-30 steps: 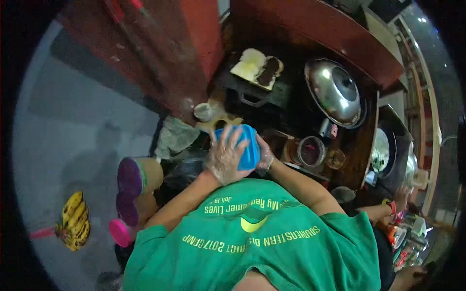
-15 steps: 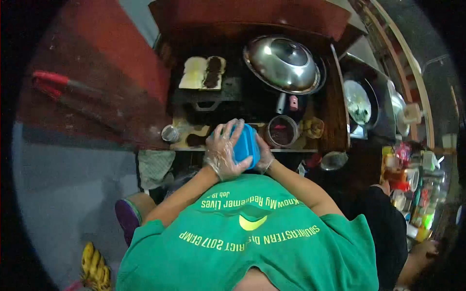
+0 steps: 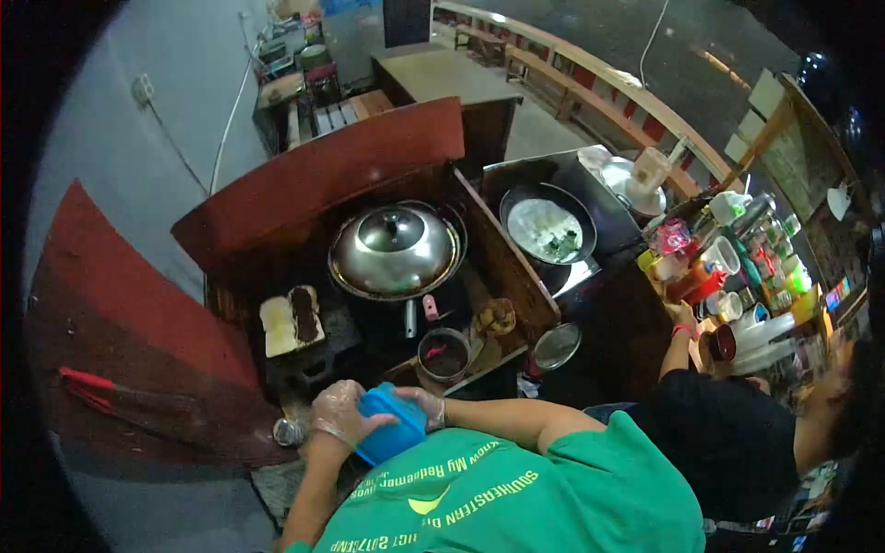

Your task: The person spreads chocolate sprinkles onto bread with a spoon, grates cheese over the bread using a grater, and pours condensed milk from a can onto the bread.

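A blue plastic box [image 3: 392, 426] is held close against the front of my green shirt. My left hand [image 3: 339, 411], in a clear plastic glove, wraps one side of it with the thumb across the box. Also gloved, my right hand [image 3: 426, 405] grips the other side; its fingers are partly hidden behind the box. Beyond my hands, slices of white bread [image 3: 280, 324] lie on a dark griddle [image 3: 334, 334], one strip covered in a dark spread. Near my right hand stands a clear tub [image 3: 444, 356] with dark contents and something red inside.
A domed lid [image 3: 395, 253] covers a pan ahead. To the right are a wok [image 3: 548, 226] with pale food, a round strainer [image 3: 558, 347] and crowded bottles [image 3: 696, 281]. A person in black [image 3: 719, 438] works there. Red-handled tongs [image 3: 88, 387] hang on the left panel.
My view has swung up and to the right, bringing the benches, the bottles and the other person further into sight. Both hands still hold the blue box.
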{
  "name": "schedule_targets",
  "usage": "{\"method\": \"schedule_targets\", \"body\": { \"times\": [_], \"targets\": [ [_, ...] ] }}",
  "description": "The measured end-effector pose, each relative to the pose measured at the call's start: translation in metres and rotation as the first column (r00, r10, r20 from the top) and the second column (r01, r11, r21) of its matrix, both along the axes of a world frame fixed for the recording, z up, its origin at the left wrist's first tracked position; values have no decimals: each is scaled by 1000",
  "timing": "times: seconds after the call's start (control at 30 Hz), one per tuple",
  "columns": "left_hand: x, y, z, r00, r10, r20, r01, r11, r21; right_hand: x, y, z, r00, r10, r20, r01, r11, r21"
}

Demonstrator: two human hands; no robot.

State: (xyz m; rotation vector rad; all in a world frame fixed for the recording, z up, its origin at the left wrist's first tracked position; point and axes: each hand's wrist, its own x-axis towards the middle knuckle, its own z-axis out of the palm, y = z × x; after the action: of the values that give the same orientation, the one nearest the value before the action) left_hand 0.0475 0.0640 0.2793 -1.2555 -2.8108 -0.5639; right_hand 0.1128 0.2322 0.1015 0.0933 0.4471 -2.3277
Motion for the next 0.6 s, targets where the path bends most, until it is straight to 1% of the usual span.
{"method": "schedule_targets", "body": {
  "times": [0.03, 0.1, 0.13, 0.17, 0.23, 0.27, 0.3, 0.37, 0.4, 0.43, 0.47, 0.5, 0.53, 0.6],
  "targets": [
    [-3, 0, 5, 1000, -8, -13, 9, 1000, 7, -1, -2, 3, 1000, -8, -13, 9, 1000, 7],
    [-8, 2, 15, 978, 124, 167, -90, 976, -200, -4, -2, 9, 998, 66, -9, -66, 995, -71],
    [-9, -1, 12, 992, 56, 111, -37, 986, -161, -4, 1, 14, 994, 96, 59, -93, 994, -55],
    [-6, -2, 10, 994, 42, 104, -25, 987, -159, -5, 1, 8, 995, 82, 52, -79, 995, -52],
    [-1, -7, 7, 983, 45, 179, -58, 996, 69, -6, -5, -5, 995, 58, 77, -42, 979, -197],
    [5, -7, 10, 992, 8, 125, -21, 994, 105, -1, 0, 2, 1000, -2, -19, -2, 986, -164],
    [8, -12, 14, 992, -14, 123, 2, 995, 100, -1, 1, -2, 999, -25, -22, 20, 985, -169],
    [14, -22, 23, 940, -105, 325, 34, 975, 219, -4, 2, -11, 993, -65, 94, 82, 979, -186],
    [16, -31, 33, 923, -148, 355, 54, 964, 259, -4, 0, -17, 984, -47, 172, 103, 937, -333],
    [16, -43, 38, 904, -186, 384, 68, 951, 301, -2, 4, -16, 983, -65, 173, 121, 934, -336],
    [8, -71, 16, 912, -65, 405, -99, 922, 373, 2, 9, -11, 978, -64, 196, 130, 930, -345],
    [-5, -95, -3, 898, 57, 436, -266, 860, 436, 6, 14, -7, 974, -57, 219, 134, 926, -354],
    [-15, -100, -1, 898, 52, 436, -261, 861, 437, 8, 15, -10, 970, -62, 235, 152, 909, -388],
    [-28, -108, 5, 898, 275, 343, -404, 824, 397, 12, 23, -14, 973, -92, 213, 175, 893, -415]
  ]
}}
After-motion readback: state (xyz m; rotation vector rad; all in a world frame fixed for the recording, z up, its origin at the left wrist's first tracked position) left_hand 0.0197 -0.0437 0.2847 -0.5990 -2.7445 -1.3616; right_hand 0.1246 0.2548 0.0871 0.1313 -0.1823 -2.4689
